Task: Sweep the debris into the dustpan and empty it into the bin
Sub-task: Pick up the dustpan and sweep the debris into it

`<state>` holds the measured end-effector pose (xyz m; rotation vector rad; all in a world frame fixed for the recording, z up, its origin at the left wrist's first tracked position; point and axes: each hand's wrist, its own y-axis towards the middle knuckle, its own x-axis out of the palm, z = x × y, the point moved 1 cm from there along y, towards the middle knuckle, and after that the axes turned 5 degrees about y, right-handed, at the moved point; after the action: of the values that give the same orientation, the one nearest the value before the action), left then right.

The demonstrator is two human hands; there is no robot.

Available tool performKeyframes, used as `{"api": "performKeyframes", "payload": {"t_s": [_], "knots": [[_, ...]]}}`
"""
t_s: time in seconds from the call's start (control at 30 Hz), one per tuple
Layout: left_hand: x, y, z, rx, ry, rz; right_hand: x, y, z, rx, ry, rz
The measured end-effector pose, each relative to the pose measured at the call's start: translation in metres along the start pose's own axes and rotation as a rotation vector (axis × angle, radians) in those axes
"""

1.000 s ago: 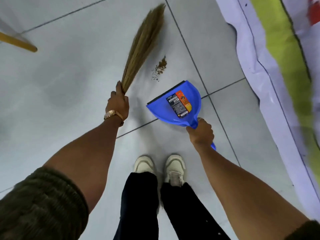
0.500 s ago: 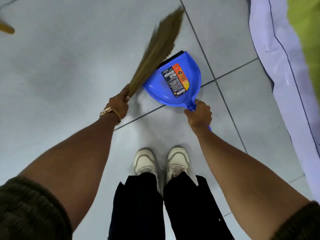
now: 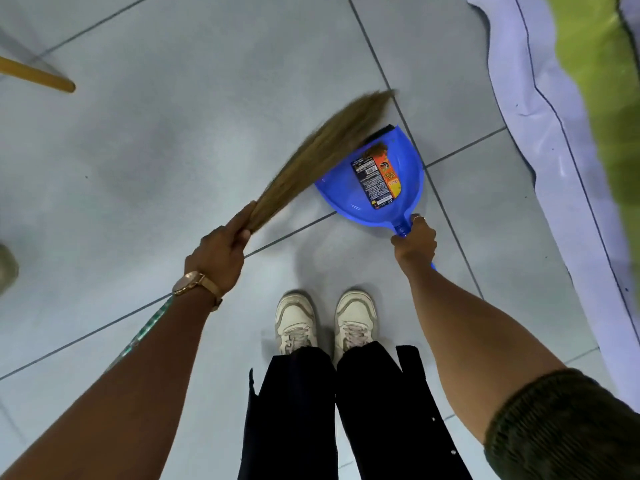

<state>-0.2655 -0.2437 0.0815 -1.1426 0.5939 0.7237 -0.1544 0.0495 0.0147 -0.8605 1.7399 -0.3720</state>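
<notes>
A wooden stick (image 3: 38,76) lies on the grey tiled floor (image 3: 156,140) at far left. The left hand (image 3: 221,252), with a wristwatch (image 3: 195,284), is closed around a grass broom (image 3: 325,150) whose blurred bristles cross the dustpan's front lip. The blue dustpan (image 3: 410,174) rests on the floor, brown debris (image 3: 375,151) inside by its label. The right hand (image 3: 415,239) grips its handle, fingers wrapped. A white and green sheet (image 3: 540,109) lies rightmost.
</notes>
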Motion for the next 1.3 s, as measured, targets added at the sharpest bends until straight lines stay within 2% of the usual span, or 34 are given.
{"api": "performKeyframes", "payload": {"t_s": [0.17,0.3,0.4,0.53,0.63,0.8,0.9,1.0,1.17,1.3], "knots": [[0.0,0.008,-0.021,-0.192,-0.138,0.063,-0.011,-0.014,0.027,0.025,-0.005,-0.017],[0.02,0.018,-0.024,-0.31,-0.051,-0.016,-0.011,-0.01,0.043,0.03,-0.09,-0.017],[0.039,0.014,-0.009,-0.288,0.035,-0.077,-0.01,0.004,0.042,-0.036,-0.155,0.01],[0.052,-0.001,0.027,-0.146,0.145,-0.132,-0.014,0.024,0.032,-0.097,-0.209,0.027],[0.047,-0.037,0.042,-0.085,0.152,-0.066,-0.017,0.029,0.028,-0.105,-0.199,0.031],[0.022,-0.086,0.046,-0.154,0.052,0.039,-0.023,0.015,0.039,-0.02,-0.096,0.028],[0.012,-0.063,0.048,-0.187,-0.036,0.104,-0.026,0.005,0.051,0.049,-0.036,0.041],[0.019,-0.015,0.055,-0.172,-0.039,0.098,-0.028,-0.001,0.063,0.094,0.009,0.059],[0.052,0.063,0.081,-0.171,-0.027,-0.045,-0.026,-0.014,0.091,0.128,0.047,0.106],[0.071,0.066,0.084,-0.17,-0.015,-0.143,-0.025,-0.023,0.104,0.173,0.055,0.094]]}}
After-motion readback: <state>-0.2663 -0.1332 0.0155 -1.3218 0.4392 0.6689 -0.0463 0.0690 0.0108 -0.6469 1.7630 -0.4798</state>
